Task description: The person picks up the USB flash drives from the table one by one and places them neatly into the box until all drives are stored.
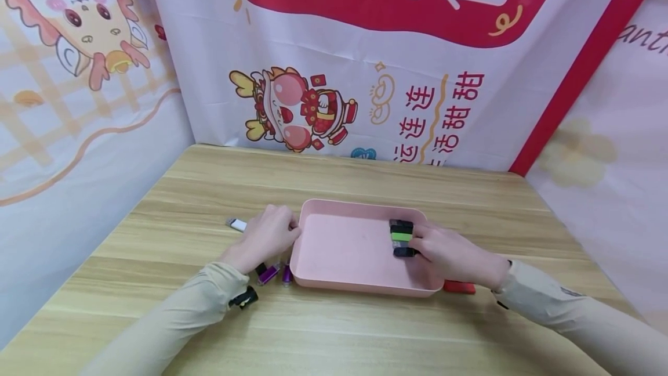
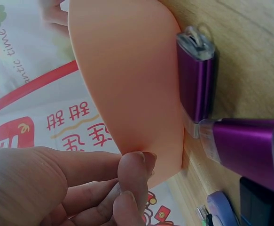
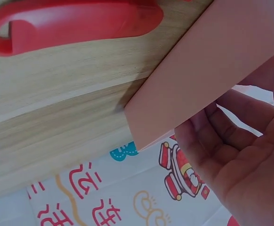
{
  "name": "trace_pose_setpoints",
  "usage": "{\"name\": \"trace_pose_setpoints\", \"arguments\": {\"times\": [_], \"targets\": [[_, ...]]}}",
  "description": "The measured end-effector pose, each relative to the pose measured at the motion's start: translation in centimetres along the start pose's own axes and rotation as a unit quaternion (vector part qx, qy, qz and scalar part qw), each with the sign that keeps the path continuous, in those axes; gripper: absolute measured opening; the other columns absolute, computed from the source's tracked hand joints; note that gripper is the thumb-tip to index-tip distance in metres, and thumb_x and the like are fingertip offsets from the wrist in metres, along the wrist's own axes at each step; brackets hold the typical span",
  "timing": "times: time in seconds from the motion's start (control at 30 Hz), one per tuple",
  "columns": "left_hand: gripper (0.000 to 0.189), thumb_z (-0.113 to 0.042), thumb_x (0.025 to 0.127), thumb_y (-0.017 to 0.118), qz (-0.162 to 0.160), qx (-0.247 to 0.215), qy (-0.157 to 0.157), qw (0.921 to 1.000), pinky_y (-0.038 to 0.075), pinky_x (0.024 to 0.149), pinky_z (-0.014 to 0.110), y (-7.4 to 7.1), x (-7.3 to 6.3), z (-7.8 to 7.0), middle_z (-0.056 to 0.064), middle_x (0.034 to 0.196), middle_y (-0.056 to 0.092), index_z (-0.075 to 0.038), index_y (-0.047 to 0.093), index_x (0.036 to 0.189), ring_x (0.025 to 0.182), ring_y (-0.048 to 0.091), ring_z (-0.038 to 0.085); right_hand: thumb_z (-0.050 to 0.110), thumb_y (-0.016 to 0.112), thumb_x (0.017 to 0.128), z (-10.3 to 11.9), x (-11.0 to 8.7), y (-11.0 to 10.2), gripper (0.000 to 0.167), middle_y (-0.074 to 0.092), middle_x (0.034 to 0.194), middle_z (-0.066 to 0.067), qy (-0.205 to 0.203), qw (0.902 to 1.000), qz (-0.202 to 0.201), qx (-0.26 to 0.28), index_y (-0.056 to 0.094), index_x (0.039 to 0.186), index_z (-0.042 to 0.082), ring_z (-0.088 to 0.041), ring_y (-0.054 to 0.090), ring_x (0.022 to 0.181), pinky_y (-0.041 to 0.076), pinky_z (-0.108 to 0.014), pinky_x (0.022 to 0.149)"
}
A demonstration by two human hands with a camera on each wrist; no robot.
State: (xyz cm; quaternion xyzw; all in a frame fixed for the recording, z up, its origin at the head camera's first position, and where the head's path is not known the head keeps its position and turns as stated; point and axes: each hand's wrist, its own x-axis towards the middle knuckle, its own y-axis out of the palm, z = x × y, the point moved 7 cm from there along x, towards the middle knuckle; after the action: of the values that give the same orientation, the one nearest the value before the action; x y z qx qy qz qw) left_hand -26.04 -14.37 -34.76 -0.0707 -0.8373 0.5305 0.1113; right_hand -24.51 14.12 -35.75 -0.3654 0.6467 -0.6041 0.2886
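A pink tray (image 1: 339, 286) lies on the table. My left hand (image 1: 271, 234) is at its left wall, thumb and fingertips pinching the rim in the left wrist view. Inside the tray at the right, several USB flash drives (image 1: 402, 237) lie side by side, black, bright green and greyish. My right hand (image 1: 449, 251) reaches over the right wall, fingertips pinching a drive in this row. In the right wrist view the tray wall (image 3: 193, 70) hides those fingertips. Two purple USB flash drives (image 2: 198, 80) lie outside the tray, near my left hand.
A white flash drive (image 1: 239, 224) lies left of my left hand. A black one (image 2: 261, 202) and a bluish one (image 2: 221, 209) lie beyond the purple pair. A red flash drive (image 1: 459, 287) lies outside the tray's right front corner. Printed cloth (image 1: 339, 45) hangs behind the wooden table (image 1: 334, 335).
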Motion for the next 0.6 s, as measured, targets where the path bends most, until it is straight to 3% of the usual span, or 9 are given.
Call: {"name": "trace_pose_setpoints", "arguments": {"times": [0.27,0.6], "targets": [[0.043,-0.012,0.089,0.060,0.003,0.004,-0.004,1.0000,0.024,0.040,0.024,0.03,0.00,-0.05,-0.007,0.047,0.035,-0.016,0.041,0.051,0.042,0.034,0.007,0.015,0.081,0.080,-0.12,0.35,0.49,0.016,0.060,0.086,-0.005,0.005,0.9995,0.013,-0.028,0.075,0.094,0.008,-0.015,0.058,0.076,0.056,-0.033,0.073],[0.042,-0.013,0.090,0.061,0.001,0.007,-0.007,1.0000,0.026,0.040,0.025,0.08,0.08,-0.07,-0.005,0.049,0.037,-0.016,0.043,0.052,0.043,0.037,0.008,0.019,0.082,0.080,-0.39,0.39,1.01,0.022,0.063,0.090,-0.006,0.014,0.9984,0.026,-0.048,0.075,0.098,0.010,-0.017,0.059,0.078,0.054,-0.040,0.082]]}}
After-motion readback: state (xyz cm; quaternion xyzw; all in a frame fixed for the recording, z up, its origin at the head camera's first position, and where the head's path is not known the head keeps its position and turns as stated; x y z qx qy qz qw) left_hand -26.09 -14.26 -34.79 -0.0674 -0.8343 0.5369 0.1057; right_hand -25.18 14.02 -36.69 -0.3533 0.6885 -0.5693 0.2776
